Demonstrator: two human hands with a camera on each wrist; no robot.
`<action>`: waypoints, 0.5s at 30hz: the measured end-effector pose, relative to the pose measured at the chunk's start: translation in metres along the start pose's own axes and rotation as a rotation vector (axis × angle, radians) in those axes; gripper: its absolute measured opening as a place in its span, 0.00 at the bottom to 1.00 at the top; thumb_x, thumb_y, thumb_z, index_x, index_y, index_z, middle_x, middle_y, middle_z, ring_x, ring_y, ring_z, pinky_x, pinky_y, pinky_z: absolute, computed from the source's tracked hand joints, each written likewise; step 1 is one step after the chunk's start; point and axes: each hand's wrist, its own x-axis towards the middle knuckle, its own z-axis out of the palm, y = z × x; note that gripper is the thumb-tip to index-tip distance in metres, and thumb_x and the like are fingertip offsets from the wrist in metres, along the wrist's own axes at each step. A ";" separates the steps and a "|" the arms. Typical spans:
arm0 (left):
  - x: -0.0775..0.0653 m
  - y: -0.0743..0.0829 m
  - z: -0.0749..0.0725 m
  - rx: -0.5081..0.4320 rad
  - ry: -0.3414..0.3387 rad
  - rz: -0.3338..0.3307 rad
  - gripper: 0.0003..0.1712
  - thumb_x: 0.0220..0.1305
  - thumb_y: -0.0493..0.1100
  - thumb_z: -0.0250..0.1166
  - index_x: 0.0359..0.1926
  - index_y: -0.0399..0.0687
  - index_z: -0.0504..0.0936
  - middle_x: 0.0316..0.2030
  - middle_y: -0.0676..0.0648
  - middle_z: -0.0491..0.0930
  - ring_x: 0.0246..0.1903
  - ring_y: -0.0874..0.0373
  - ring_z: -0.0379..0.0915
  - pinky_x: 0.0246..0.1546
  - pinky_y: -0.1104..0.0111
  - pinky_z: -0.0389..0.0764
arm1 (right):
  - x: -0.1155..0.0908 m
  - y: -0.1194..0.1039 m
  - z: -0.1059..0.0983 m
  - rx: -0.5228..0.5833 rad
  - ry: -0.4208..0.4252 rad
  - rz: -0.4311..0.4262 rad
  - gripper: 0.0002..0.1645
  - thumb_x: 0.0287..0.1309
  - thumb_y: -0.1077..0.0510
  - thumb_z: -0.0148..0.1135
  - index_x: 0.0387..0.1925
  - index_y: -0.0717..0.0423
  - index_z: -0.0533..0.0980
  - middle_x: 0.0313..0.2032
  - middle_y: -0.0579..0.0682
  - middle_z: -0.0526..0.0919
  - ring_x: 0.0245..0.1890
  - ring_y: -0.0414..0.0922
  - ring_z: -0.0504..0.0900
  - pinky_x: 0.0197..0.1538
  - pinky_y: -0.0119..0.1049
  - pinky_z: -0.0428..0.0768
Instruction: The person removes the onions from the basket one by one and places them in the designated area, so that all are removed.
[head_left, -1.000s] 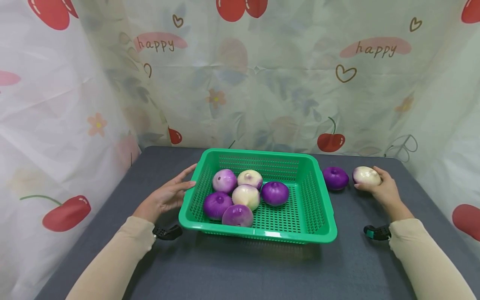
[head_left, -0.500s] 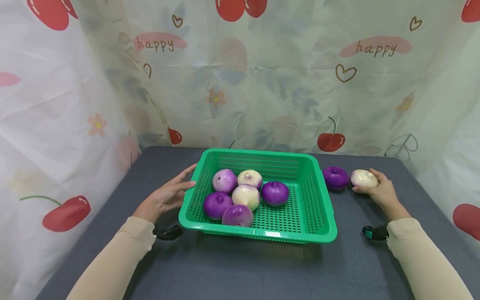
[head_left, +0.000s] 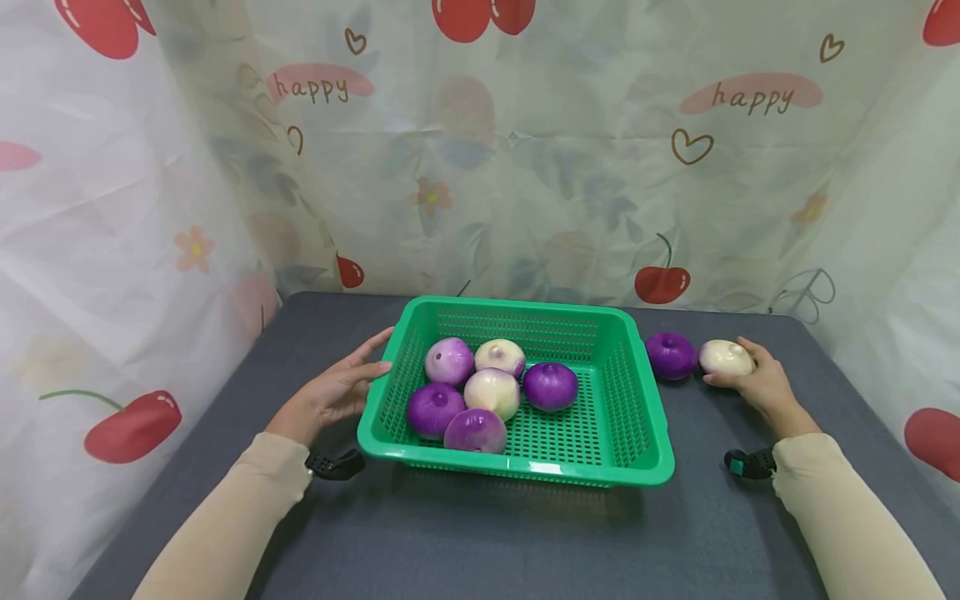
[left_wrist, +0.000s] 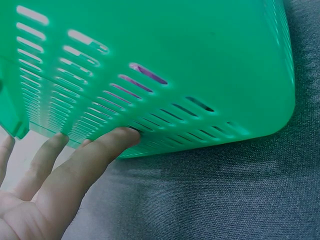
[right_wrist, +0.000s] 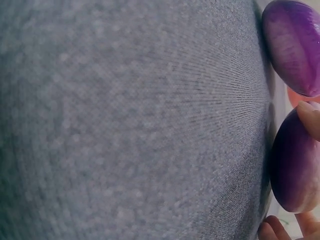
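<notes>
My right hand (head_left: 768, 387) holds a pale onion (head_left: 726, 357) between thumb and fingers, low over the table at the right. In the right wrist view this onion (right_wrist: 295, 165) shows a purple underside. Just left of it, a dark purple onion (head_left: 671, 357) sits near the right wall of a green plastic basket (head_left: 630, 400). My left hand (head_left: 330, 396) rests against the basket's left side, thumb at the rim. In the left wrist view its extended fingers (left_wrist: 95, 155) touch the slotted outer wall. Inside the basket lie several purple and pale onions (head_left: 492, 393), mostly toward the left.
Dark grey cloth covers the table (head_left: 480, 542). A printed curtain (head_left: 510, 167) hangs behind the table and along both sides. Black camera straps (head_left: 335, 465) sit at the wrists below the beige sleeves.
My right hand has shifted slightly left with the pale onion, bringing it closer to the purple onion beside the basket. My left hand and the basket stay in place.
</notes>
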 end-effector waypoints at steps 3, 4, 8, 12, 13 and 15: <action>0.000 0.000 0.000 0.003 0.003 0.001 0.41 0.75 0.40 0.51 0.76 0.72 0.40 0.72 0.33 0.47 0.51 0.51 0.78 0.47 0.50 0.80 | 0.000 0.000 0.000 0.011 -0.008 -0.007 0.63 0.52 0.54 0.71 0.73 0.69 0.39 0.70 0.76 0.45 0.69 0.72 0.48 0.65 0.67 0.53; 0.000 0.000 0.001 0.005 0.004 0.002 0.41 0.75 0.40 0.51 0.76 0.72 0.40 0.72 0.33 0.47 0.51 0.51 0.78 0.47 0.50 0.80 | 0.000 0.000 0.000 0.015 -0.010 -0.009 0.63 0.52 0.54 0.71 0.74 0.69 0.39 0.70 0.76 0.44 0.69 0.72 0.47 0.65 0.67 0.53; -0.001 0.001 0.001 0.004 0.004 0.001 0.41 0.75 0.40 0.51 0.76 0.72 0.40 0.72 0.33 0.47 0.51 0.50 0.77 0.47 0.50 0.80 | 0.000 -0.001 0.000 0.028 -0.020 -0.006 0.64 0.53 0.53 0.71 0.74 0.67 0.37 0.71 0.75 0.42 0.69 0.72 0.47 0.65 0.67 0.53; -0.001 0.001 0.001 -0.002 0.002 -0.001 0.41 0.75 0.39 0.50 0.76 0.72 0.40 0.72 0.33 0.47 0.51 0.50 0.77 0.47 0.49 0.80 | 0.001 -0.001 0.001 0.026 -0.029 0.016 0.65 0.53 0.52 0.71 0.74 0.65 0.35 0.70 0.77 0.44 0.68 0.72 0.50 0.65 0.66 0.55; -0.001 0.001 0.001 -0.003 0.002 -0.001 0.41 0.75 0.39 0.50 0.76 0.72 0.40 0.72 0.33 0.47 0.51 0.50 0.77 0.47 0.49 0.80 | 0.002 -0.001 0.002 0.024 -0.031 0.021 0.66 0.54 0.52 0.71 0.74 0.65 0.34 0.69 0.78 0.45 0.67 0.71 0.51 0.65 0.66 0.56; -0.001 0.002 0.001 -0.002 0.002 -0.002 0.41 0.75 0.39 0.50 0.76 0.72 0.40 0.72 0.33 0.47 0.51 0.50 0.77 0.47 0.49 0.79 | 0.002 -0.001 0.002 0.031 -0.035 0.024 0.66 0.53 0.52 0.71 0.74 0.64 0.34 0.69 0.78 0.45 0.67 0.71 0.52 0.65 0.66 0.56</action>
